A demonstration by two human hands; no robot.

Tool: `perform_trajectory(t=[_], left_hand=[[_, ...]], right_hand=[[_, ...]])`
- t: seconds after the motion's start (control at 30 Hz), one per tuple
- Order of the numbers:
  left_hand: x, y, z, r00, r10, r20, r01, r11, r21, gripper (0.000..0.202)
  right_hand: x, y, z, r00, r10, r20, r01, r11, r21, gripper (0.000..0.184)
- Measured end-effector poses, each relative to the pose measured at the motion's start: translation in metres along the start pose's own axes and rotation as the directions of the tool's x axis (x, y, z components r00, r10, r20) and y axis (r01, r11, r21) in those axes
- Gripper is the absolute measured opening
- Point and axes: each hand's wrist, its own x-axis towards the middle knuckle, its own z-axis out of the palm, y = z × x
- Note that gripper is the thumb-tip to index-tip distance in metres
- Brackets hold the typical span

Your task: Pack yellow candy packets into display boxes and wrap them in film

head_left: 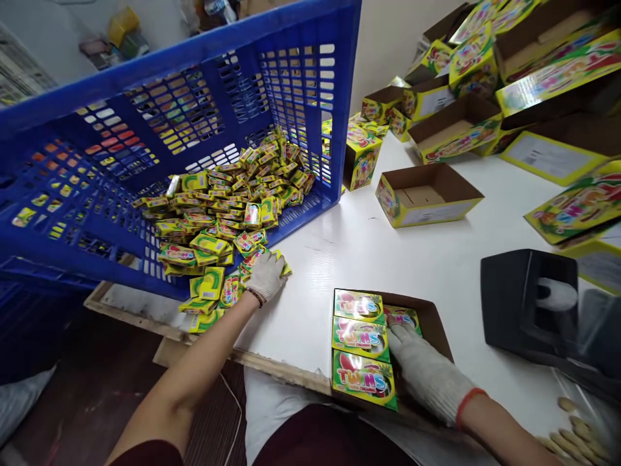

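Observation:
Both my hands wear white knit gloves. My left hand [265,274] reaches to the spill of small yellow-green candy packets [218,213] at the mouth of a tipped blue plastic crate [145,129]; its fingers curl over a few packets at the pile's near edge. My right hand [427,372] lies inside an open brown carton [439,323] at the table's near edge, fingers flat on a packet in the right column. Three packets marked TWINS [361,362] fill the carton's left column.
Open empty display cartons [427,194] and flat yellow lids [557,71] crowd the back right of the white table [388,259]. A black tape dispenser [528,301] stands at right. A spare glove [577,437] lies at the bottom right corner.

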Motion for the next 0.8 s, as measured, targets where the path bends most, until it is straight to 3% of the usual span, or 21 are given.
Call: perform_trajectory(t=[0.1,0.2,0.27,0.3,0.37,0.4,0.43,0.5,0.57,0.67,0.73,0.8], left_hand=[[0.009,-0.002,-0.007,1.000,-0.008,0.002,0.008,0.999,-0.033,0.012],[0.009,0.007,-0.025,0.996,-0.057,-0.061,0.052,0.995,-0.081,0.017],[0.000,0.025,-0.043,0.988,-0.026,-0.152,-0.010,0.973,-0.231,0.024],[-0.009,0.038,-0.053,0.976,0.020,-0.216,-0.103,0.919,-0.381,0.026],[-0.032,0.071,-0.068,0.938,0.188,-0.290,-0.340,0.656,-0.674,0.029],[-0.046,0.087,-0.073,0.916,0.271,-0.295,-0.397,0.520,-0.756,0.030],[-0.059,0.102,-0.076,0.897,0.346,-0.274,-0.411,0.430,-0.804,0.031],[-0.080,0.119,-0.073,0.877,0.426,-0.222,-0.396,0.379,-0.837,0.032],[-0.087,0.116,-0.062,0.891,0.412,-0.191,-0.393,0.489,-0.779,0.036],[-0.076,0.079,-0.042,0.944,0.290,-0.155,-0.329,0.818,-0.472,0.039],[-0.065,0.046,-0.033,0.980,0.199,-0.015,-0.199,0.966,-0.164,0.031],[-0.059,0.017,-0.029,0.988,0.067,0.142,-0.084,0.990,0.115,0.025]], right_hand=[[-0.017,0.015,-0.022,0.997,-0.009,-0.080,0.019,0.992,0.125,0.065],[-0.037,0.027,-0.050,0.966,-0.003,-0.257,0.064,0.971,0.231,0.054],[-0.048,0.026,-0.070,0.894,-0.027,-0.448,0.156,0.954,0.255,0.049],[-0.051,0.023,-0.080,0.841,-0.036,-0.539,0.201,0.947,0.250,0.048],[-0.056,0.013,-0.099,0.762,-0.049,-0.646,0.256,0.939,0.231,0.044],[-0.057,0.008,-0.107,0.769,-0.063,-0.636,0.262,0.939,0.224,0.041],[-0.058,0.005,-0.114,0.810,-0.076,-0.581,0.248,0.943,0.222,0.038],[-0.060,0.003,-0.125,0.923,-0.085,-0.375,0.174,0.962,0.210,0.033],[-0.061,0.007,-0.128,0.991,-0.024,-0.134,0.044,0.988,0.147,0.031],[-0.055,0.013,-0.119,0.986,0.099,0.132,-0.097,0.995,-0.020,0.030],[-0.042,0.011,-0.106,0.965,0.090,0.248,-0.069,0.993,-0.091,0.026],[-0.025,0.005,-0.091,0.968,-0.008,0.252,0.022,0.998,-0.051,0.022]])
